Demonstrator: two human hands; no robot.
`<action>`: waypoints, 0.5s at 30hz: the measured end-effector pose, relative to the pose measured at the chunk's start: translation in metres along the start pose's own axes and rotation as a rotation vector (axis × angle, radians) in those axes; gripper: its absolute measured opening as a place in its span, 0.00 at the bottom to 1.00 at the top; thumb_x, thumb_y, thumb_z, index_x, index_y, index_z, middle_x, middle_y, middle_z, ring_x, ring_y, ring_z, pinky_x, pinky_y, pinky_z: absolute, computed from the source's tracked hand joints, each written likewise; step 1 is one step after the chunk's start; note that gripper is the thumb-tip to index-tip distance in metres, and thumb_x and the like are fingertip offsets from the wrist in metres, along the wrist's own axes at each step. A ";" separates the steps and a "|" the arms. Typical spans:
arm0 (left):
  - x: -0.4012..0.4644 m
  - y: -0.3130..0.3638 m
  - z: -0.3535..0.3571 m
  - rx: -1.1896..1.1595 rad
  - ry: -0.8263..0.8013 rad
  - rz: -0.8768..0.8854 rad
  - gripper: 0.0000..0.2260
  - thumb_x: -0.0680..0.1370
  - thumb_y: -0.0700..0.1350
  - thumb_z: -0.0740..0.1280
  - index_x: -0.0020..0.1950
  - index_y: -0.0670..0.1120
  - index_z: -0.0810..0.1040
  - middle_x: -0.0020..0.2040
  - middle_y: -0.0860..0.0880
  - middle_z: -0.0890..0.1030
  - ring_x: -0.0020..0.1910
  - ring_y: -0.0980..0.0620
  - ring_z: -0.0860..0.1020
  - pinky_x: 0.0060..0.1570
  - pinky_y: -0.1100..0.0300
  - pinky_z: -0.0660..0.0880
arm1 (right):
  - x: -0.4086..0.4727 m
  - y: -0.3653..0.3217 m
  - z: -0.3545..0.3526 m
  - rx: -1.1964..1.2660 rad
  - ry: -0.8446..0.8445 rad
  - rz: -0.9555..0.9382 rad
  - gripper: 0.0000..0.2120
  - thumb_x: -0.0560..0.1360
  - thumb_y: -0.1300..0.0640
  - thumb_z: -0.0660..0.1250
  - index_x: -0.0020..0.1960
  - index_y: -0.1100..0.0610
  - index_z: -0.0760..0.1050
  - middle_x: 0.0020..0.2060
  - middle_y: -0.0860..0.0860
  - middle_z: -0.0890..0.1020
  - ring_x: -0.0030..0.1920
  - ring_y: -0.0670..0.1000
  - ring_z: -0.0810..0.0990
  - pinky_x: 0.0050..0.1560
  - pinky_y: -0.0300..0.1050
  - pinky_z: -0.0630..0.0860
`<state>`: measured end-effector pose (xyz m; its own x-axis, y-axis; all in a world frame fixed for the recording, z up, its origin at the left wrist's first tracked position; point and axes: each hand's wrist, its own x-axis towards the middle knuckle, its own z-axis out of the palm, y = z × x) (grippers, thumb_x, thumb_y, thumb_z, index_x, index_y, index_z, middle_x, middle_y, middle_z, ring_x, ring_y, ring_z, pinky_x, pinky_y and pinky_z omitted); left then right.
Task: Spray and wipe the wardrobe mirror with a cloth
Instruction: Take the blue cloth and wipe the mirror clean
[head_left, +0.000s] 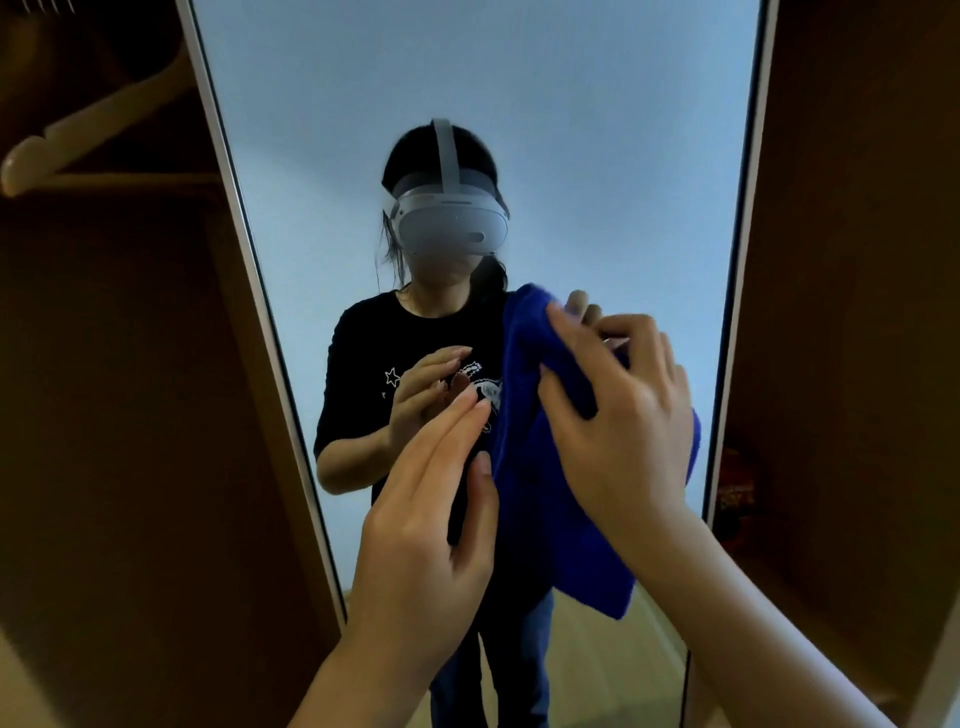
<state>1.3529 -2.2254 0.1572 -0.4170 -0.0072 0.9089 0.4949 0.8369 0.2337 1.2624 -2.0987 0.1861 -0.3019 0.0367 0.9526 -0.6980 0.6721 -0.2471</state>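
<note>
A tall wardrobe mirror (597, 156) in a pale frame fills the middle of the head view and reflects a person wearing a headset. A blue cloth (540, 467) hangs in front of the glass, bunched at its top. My right hand (618, 415) grips the cloth's upper part with curled fingers. My left hand (431, 499) is held beside the cloth's left edge with fingers straight, its thumb close to the fabric. No spray bottle is in view.
Brown wardrobe panels (130, 415) stand on both sides of the mirror. A pale clothes hanger (78, 135) hangs in the open space at the upper left. A dark reddish object (735, 483) sits low in the right opening.
</note>
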 end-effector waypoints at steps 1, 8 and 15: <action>0.000 0.001 0.001 -0.001 -0.001 0.000 0.18 0.80 0.41 0.61 0.69 0.39 0.72 0.67 0.47 0.75 0.70 0.56 0.69 0.68 0.63 0.68 | -0.006 -0.002 0.001 -0.010 -0.033 -0.043 0.19 0.75 0.54 0.66 0.65 0.51 0.76 0.52 0.54 0.77 0.49 0.54 0.75 0.44 0.54 0.74; 0.004 0.010 0.007 -0.012 -0.026 0.024 0.18 0.80 0.41 0.61 0.70 0.39 0.71 0.69 0.48 0.73 0.71 0.57 0.68 0.68 0.62 0.68 | -0.017 0.003 -0.001 0.013 -0.075 -0.025 0.19 0.74 0.52 0.63 0.64 0.51 0.77 0.50 0.53 0.76 0.47 0.53 0.76 0.44 0.53 0.74; 0.007 0.012 0.015 -0.052 -0.035 0.017 0.19 0.80 0.42 0.60 0.70 0.40 0.71 0.69 0.49 0.74 0.71 0.57 0.68 0.67 0.60 0.70 | -0.012 0.013 -0.008 -0.002 -0.067 0.014 0.19 0.75 0.50 0.61 0.66 0.51 0.76 0.50 0.53 0.76 0.47 0.52 0.75 0.43 0.52 0.75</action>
<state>1.3446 -2.2071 0.1617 -0.4345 0.0264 0.9003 0.5407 0.8071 0.2373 1.2621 -2.0849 0.1733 -0.3545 -0.0028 0.9350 -0.6918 0.6735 -0.2603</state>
